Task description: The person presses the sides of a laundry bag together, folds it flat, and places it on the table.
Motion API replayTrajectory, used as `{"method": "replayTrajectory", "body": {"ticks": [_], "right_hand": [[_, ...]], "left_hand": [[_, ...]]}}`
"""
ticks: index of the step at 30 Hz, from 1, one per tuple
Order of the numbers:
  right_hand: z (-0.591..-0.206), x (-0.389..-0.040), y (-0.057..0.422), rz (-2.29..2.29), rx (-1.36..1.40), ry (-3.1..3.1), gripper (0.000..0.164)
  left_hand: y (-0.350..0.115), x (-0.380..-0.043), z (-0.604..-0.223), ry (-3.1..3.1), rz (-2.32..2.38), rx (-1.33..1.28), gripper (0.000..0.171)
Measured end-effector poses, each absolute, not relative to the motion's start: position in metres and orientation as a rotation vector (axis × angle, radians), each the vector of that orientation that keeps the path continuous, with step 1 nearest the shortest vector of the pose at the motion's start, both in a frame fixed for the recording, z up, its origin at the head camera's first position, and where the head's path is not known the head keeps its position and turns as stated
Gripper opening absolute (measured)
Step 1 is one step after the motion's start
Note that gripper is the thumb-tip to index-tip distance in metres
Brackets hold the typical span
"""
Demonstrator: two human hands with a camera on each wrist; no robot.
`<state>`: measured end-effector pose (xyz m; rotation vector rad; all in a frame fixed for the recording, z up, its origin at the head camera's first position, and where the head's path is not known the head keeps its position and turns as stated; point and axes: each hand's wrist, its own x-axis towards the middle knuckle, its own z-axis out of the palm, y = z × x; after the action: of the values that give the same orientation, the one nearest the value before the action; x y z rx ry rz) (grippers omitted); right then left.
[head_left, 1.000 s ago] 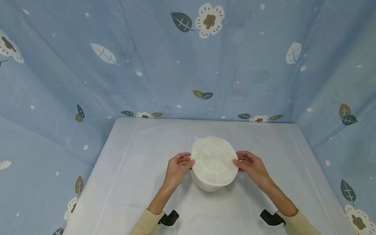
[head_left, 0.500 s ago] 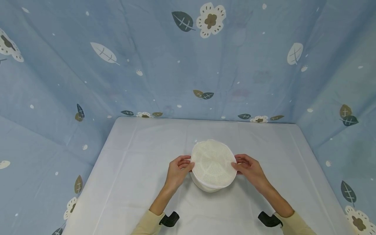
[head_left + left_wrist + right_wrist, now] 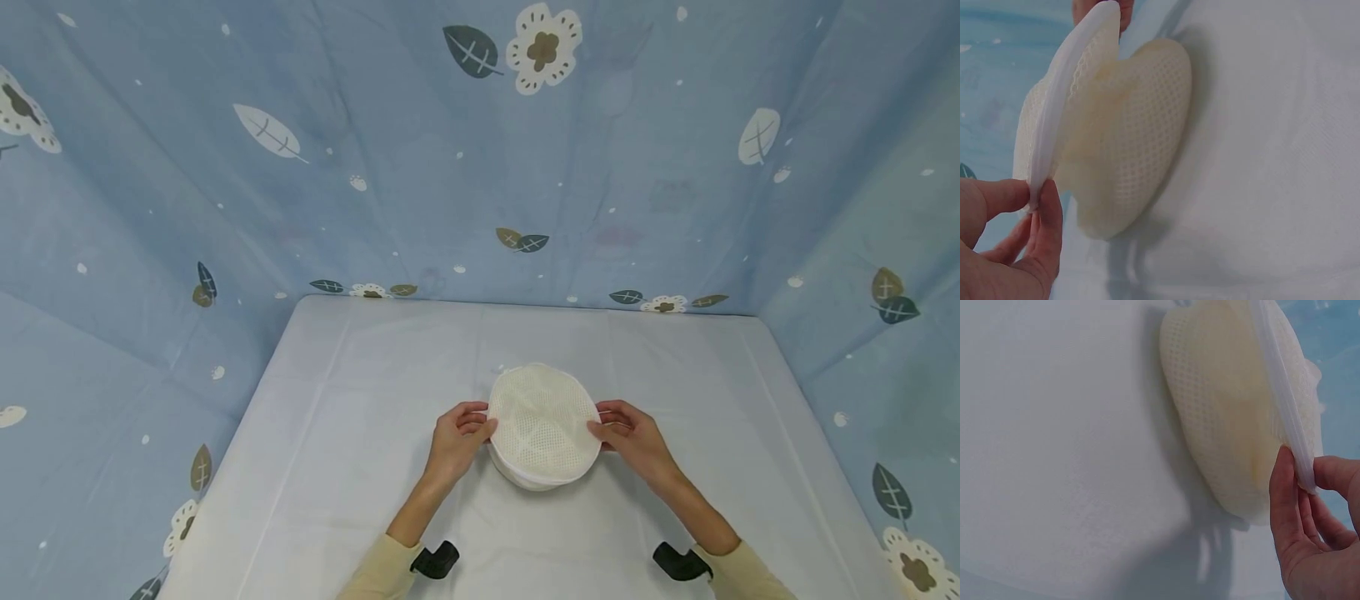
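A round cream mesh laundry bag with a white rim band sits between both hands at the middle of the table. My left hand pinches its rim at the left edge, thumb on top and fingers beneath. On the opposite edge my right hand pinches the same rim. Seen in the left wrist view, the mesh laundry bag has a sagging, folded lower part beneath the raised rim, close to the white cloth. In the right wrist view, thumb and fingers of the right hand clasp the white band.
A white cloth covers the table. Blue fabric with leaf and flower prints hangs behind it and along both sides. Black wrist mounts sit by the cream sleeves.
Both hands have moved slightly nearer to me with the bag's rim, and the right hand has shifted a little left. Less of the bag's lower part shows beneath the rim. The grip is unchanged.
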<state>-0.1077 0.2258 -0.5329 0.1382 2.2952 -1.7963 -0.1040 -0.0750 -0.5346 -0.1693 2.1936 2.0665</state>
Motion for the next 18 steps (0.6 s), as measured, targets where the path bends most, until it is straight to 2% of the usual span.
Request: {"method": "replayTrajectory", "body": {"ticks": [18], "right_hand": [[-0.557,-0.109,0.222,-1.758,0.078,2.402,0.04]], "left_hand": [[-0.074,-0.104,-0.555,2.348,1.978,-0.145,0.031]]}}
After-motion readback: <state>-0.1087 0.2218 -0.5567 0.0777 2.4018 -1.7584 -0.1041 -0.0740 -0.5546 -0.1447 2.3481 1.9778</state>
